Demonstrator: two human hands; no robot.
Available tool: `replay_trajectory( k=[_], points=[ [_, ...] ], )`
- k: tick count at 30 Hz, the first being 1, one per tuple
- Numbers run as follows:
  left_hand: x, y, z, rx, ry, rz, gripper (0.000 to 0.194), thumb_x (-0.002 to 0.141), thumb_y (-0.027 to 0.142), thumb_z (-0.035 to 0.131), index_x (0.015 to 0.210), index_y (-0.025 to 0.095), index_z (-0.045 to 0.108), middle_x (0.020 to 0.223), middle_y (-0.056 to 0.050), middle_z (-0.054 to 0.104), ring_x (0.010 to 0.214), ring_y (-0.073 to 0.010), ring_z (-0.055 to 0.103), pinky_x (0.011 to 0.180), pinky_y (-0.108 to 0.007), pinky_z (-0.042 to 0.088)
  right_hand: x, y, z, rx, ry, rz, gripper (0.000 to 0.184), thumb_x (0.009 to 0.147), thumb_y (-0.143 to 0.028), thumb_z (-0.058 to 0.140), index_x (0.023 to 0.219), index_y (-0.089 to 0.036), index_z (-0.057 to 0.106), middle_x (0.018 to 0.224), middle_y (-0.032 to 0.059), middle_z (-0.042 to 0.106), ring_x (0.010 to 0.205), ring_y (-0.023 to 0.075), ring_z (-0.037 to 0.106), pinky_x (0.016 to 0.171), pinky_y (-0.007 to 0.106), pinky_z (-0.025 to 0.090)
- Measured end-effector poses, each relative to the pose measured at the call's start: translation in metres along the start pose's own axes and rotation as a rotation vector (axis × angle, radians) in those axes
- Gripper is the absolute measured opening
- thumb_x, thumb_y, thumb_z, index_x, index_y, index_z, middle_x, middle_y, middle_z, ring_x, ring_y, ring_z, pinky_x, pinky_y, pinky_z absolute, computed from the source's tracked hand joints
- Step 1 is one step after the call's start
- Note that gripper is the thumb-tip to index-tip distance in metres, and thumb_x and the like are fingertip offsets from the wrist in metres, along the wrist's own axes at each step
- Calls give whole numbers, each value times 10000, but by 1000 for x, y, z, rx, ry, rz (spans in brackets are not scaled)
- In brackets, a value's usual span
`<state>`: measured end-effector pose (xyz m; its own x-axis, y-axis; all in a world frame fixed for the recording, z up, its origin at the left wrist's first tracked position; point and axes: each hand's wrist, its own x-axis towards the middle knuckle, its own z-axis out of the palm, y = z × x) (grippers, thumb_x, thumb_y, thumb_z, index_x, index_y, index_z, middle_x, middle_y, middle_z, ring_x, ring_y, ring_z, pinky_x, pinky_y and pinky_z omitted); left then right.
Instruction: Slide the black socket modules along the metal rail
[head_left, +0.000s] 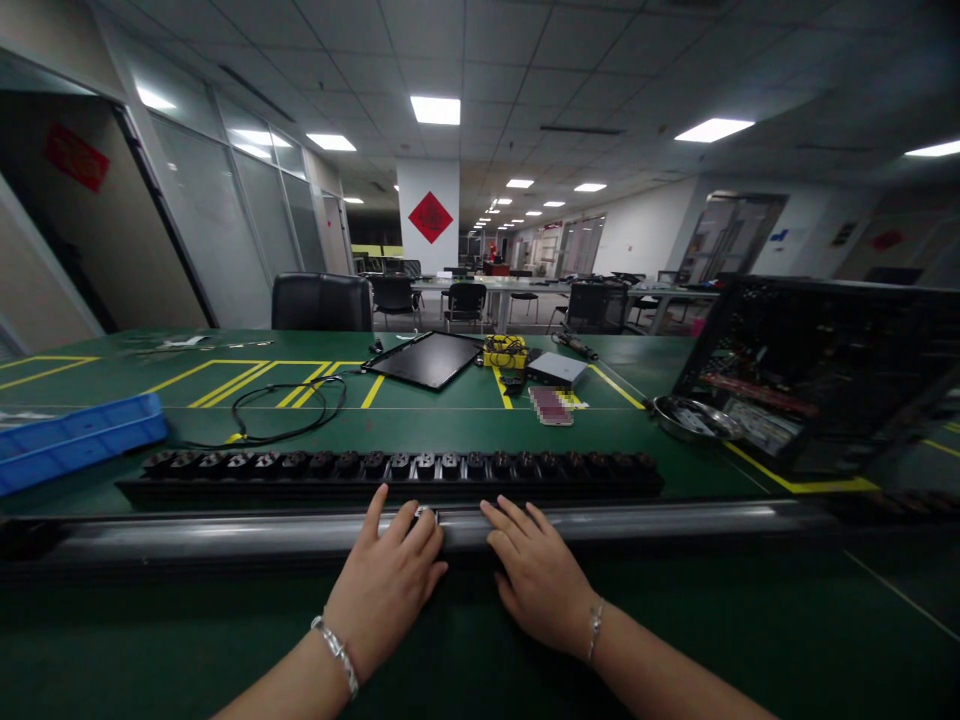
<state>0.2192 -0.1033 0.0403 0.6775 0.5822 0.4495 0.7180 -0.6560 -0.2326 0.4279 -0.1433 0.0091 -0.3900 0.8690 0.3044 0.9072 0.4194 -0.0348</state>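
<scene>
Long glossy bar [225, 537] lies on the counter [750, 630], just on my side of the socket strip [540, 488], roughly parallel. My left hand [394, 580] and right hand [538, 572] rest on it, grips loose, fingers spread, nothing clamped. Progress, my guess: bar laid out, mid-handling; strip's sockets uncovered; what's left, can't tell.

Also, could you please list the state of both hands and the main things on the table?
Grey bar: lying flat
Left hand: palm down, over the bar
Right hand: open, palm down, over the bar
Black rack: holding a row of parts
Screen: face up, dark
Black cable: loosely looped
Computer case: side open
Metal bowl: not empty, contents unclear
</scene>
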Motion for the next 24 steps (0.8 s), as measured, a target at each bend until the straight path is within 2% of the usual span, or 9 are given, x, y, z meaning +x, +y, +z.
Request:
replay_trajectory(
  k=[5,9,16,19,24],
  points=[
    [-3,1,3,35,-32,-20,292,839,370,512,1068,234,629,1088,-50,614,1134,-238,479,1099,-523,95,0,0,-1,4,-2,3,281,760,-151,440,1030,-183,513,1416,28,276,1308,213,178,1066,447,169],
    [-6,2,0,122,-112,-59,318,834,359,518,1075,193,643,1114,-86,607,1165,-255,454,1101,-523,66,0,1,0,8,-4,3,290,756,-152,441,1035,-186,511,1420,19,268,1311,212,169,1067,450,167],
    [-10,3,-16,358,-395,-127,410,845,333,481,1166,105,594,1194,-167,564,1193,-340,421,1082,-548,89,0,1,-1,8,6,-3,291,754,-147,437,1034,-185,509,1416,19,276,1309,210,175,1067,446,171],
    [-8,1,-22,436,-522,-157,475,840,399,466,1159,71,594,1182,-201,559,1181,-373,423,1068,-559,93,0,1,-1,8,6,0,291,751,-150,438,1032,-188,506,1421,11,267,1308,206,173,1065,444,174],
    [-5,-14,-31,442,-605,-226,606,840,537,368,1064,50,650,1060,-218,596,1101,-374,481,1044,-543,130,0,1,0,9,-5,5,290,746,-158,445,1028,-186,505,1420,18,269,1308,209,170,1066,441,156]
  ],
)
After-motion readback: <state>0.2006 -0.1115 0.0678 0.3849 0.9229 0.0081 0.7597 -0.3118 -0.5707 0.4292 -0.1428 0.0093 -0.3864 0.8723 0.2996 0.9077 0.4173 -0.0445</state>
